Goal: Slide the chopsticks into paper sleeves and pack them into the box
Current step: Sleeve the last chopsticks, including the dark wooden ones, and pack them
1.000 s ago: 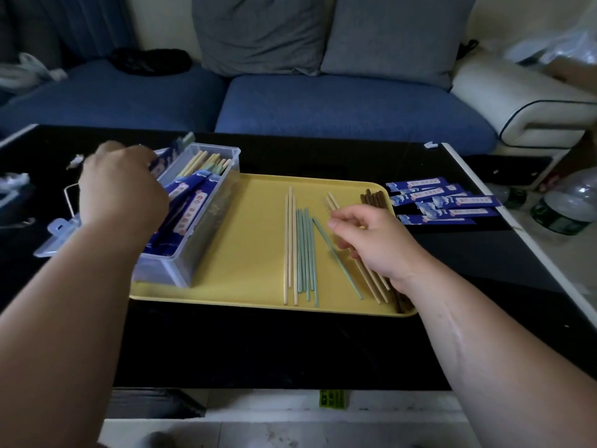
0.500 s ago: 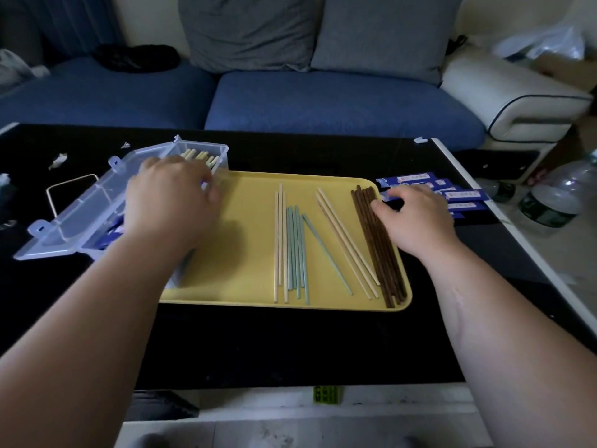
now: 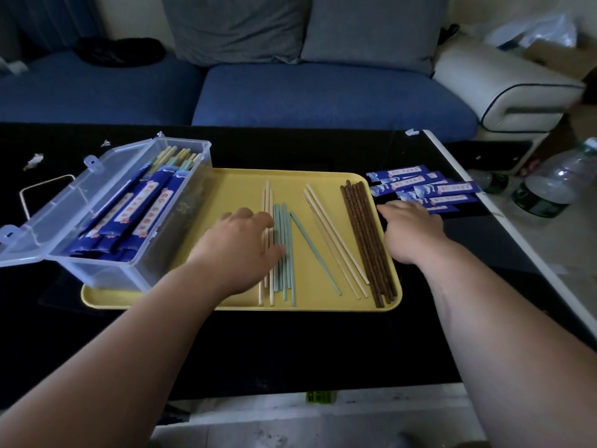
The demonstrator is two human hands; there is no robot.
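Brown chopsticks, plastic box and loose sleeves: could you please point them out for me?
brown chopsticks (image 3: 366, 240): head view, middle of the bundle.
plastic box (image 3: 103, 271): head view, near end wall.
loose sleeves (image 3: 445, 189): head view, a middle sleeve.

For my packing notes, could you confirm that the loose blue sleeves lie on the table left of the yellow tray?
Not quite: in the head view the loose blue sleeves lie on the table right of the yellow tray, not left.
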